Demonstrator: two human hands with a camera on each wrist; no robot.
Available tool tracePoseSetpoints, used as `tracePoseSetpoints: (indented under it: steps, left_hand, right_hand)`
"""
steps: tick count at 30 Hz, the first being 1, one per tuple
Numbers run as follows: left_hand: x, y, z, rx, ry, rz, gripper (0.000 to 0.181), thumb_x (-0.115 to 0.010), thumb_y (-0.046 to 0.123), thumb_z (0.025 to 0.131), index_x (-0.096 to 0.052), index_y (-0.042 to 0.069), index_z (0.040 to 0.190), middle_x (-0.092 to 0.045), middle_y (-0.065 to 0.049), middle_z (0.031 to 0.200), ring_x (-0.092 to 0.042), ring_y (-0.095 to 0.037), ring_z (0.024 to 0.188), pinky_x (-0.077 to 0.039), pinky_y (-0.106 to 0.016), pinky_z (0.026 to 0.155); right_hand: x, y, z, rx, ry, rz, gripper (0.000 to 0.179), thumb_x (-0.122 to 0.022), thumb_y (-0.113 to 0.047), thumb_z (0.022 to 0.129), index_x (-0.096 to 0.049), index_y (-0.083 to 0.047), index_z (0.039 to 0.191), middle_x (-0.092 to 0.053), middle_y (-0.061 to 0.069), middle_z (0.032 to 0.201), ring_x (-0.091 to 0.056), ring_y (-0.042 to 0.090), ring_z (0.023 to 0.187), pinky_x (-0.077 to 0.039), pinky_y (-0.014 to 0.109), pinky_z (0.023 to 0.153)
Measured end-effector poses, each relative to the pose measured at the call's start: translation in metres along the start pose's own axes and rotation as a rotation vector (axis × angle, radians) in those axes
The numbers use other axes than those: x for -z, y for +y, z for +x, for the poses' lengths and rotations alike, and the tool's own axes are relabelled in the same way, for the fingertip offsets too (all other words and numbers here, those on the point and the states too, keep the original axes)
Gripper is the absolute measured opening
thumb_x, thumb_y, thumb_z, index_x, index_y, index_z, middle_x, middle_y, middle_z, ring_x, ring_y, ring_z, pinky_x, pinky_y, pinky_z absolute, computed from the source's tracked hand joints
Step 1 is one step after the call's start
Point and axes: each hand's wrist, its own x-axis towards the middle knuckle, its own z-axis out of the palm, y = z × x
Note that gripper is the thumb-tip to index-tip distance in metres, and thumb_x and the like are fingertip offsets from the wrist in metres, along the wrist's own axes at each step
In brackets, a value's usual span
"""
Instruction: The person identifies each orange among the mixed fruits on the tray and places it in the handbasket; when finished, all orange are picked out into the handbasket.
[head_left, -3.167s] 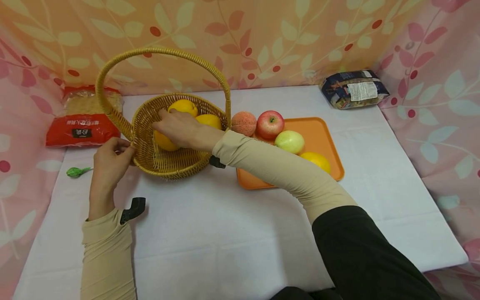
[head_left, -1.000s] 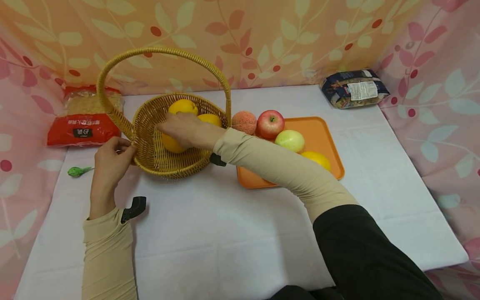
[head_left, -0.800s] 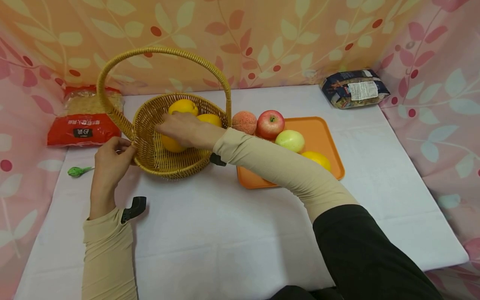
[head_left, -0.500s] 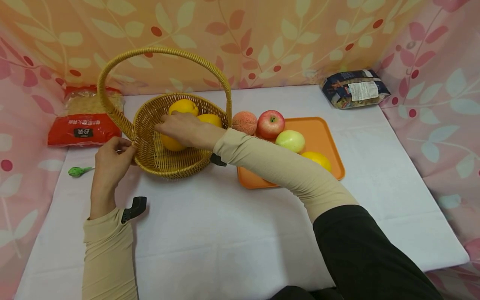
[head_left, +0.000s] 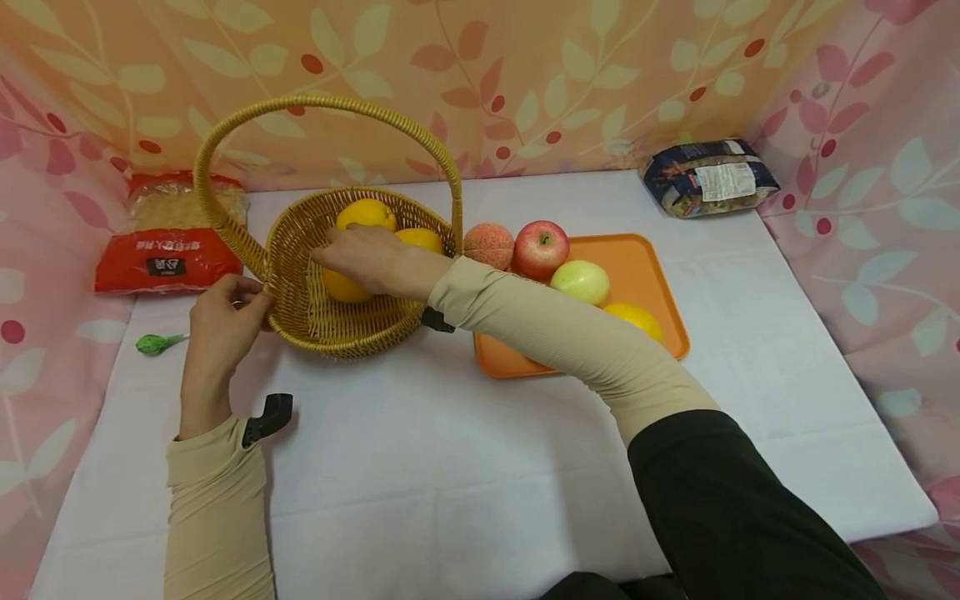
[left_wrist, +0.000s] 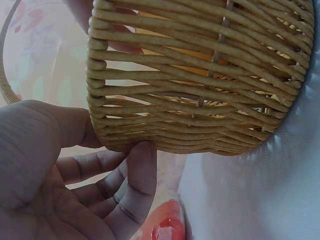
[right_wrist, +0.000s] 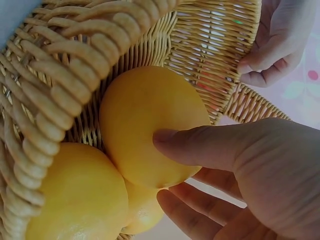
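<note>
A wicker basket [head_left: 352,337] with a tall arched handle stands left of the middle, holding several yellow-orange round fruits. My left hand [head_left: 225,325] pinches its left rim, thumb and fingers on either side of the weave [left_wrist: 195,75]. Inside the basket, my right hand [head_left: 375,260] grips one orange [head_left: 343,287]. The right wrist view shows the thumb pressed on this orange [right_wrist: 150,110] and the other fingers bent at its far side. Two more oranges lie beside it, one at the back [head_left: 367,214] and one to the right [head_left: 420,240].
Right of the basket, an orange tray [head_left: 645,258] bears a red apple [head_left: 542,248], a pale green fruit [head_left: 581,283] and a yellow fruit [head_left: 636,319]. A rough pink ball-like fruit [head_left: 488,245] sits by its corner. Packets [head_left: 165,258] [head_left: 708,179] and a green bud [head_left: 153,343] lie around.
Compared with about three seconds ago, my right hand and the orange under it have shifted slightly right within the basket. The left hand stays on the rim.
</note>
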Motion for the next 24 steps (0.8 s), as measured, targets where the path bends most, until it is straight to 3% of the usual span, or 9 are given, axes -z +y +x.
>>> tracePoseSetpoints:
  steps: [13, 24]
  left_hand:
    - [-0.0001, -0.0007, 0.0002, 0.027, -0.018, 0.018, 0.046, -0.046, 0.037, 0.099, -0.053, 0.001, 0.126, -0.058, -0.010, 0.100, -0.059, 0.005, 0.060, -0.046, -0.024, 0.058]
    - [-0.0018, -0.0007, 0.0005, 0.027, -0.018, 0.015, 0.046, -0.045, 0.037, 0.099, -0.053, 0.001, 0.127, -0.059, -0.013, 0.104, -0.059, 0.005, 0.061, -0.048, -0.021, 0.058]
  right_hand:
    - [0.0016, 0.0020, -0.0073, 0.016, 0.010, -0.002, 0.042, -0.046, -0.009, 0.101, -0.049, -0.023, 0.140, -0.052, 0.010, 0.139, -0.059, 0.027, 0.115, -0.055, 0.036, 0.090]
    - [-0.0018, 0.0009, -0.0087, -0.015, 0.081, -0.010, 0.038, -0.044, -0.009, 0.102, -0.057, -0.023, 0.134, -0.055, 0.011, 0.132, -0.058, 0.026, 0.111, -0.056, 0.035, 0.085]
